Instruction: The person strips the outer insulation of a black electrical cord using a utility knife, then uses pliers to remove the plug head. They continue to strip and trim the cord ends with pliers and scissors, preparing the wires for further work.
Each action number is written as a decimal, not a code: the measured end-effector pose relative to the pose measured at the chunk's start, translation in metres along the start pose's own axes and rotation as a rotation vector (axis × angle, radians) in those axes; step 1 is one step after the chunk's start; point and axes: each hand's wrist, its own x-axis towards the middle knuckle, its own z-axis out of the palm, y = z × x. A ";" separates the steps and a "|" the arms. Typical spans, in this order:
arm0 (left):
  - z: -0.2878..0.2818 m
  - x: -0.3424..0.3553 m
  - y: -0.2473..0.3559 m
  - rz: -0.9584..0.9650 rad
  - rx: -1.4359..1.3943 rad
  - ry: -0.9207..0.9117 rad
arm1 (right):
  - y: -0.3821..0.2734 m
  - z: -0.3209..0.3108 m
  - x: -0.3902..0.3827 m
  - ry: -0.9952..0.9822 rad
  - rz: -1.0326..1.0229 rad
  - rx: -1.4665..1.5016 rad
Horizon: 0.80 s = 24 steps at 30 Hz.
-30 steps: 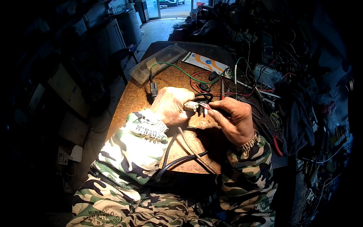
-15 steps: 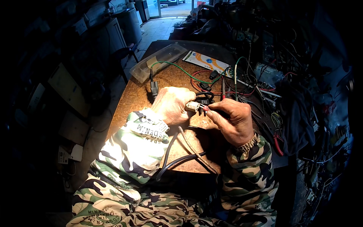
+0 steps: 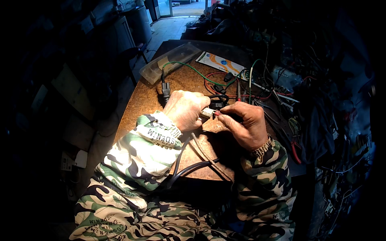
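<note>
My left hand (image 3: 185,109) is closed around a pale plug connector (image 3: 207,113) above the lit wooden table (image 3: 132,118). My right hand (image 3: 246,124) pinches a small red-handled tip (image 3: 218,113) against that connector's right end. A black plug piece (image 3: 217,105) lies just beyond the connector, partly hidden. A grey-black plug (image 3: 166,90) with a green wire (image 3: 193,69) clipped to it is behind my left hand. Beige and black cables (image 3: 202,154) run down over the table's front edge.
A clear plastic case (image 3: 154,72) and a printed white strip package (image 3: 219,63) lie at the back. Tangled red and black wires and red-handled pliers (image 3: 296,152) crowd the right. Dark clutter rises beyond; a chair (image 3: 130,57) stands left, an open doorway (image 3: 185,10) ahead.
Both hands have shifted slightly up the picture, along with the whole scene. The red tip sits a little closer into the connector's end.
</note>
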 end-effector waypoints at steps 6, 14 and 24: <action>0.002 -0.002 0.008 -0.146 -0.063 -0.020 | 0.008 0.001 0.004 0.027 0.015 0.012; 0.002 0.005 0.017 -0.193 -0.187 -0.060 | 0.007 -0.024 0.003 0.007 0.052 -0.052; -0.051 -0.007 -0.007 -0.419 -0.696 0.450 | 0.009 -0.124 0.004 -0.064 0.173 -0.305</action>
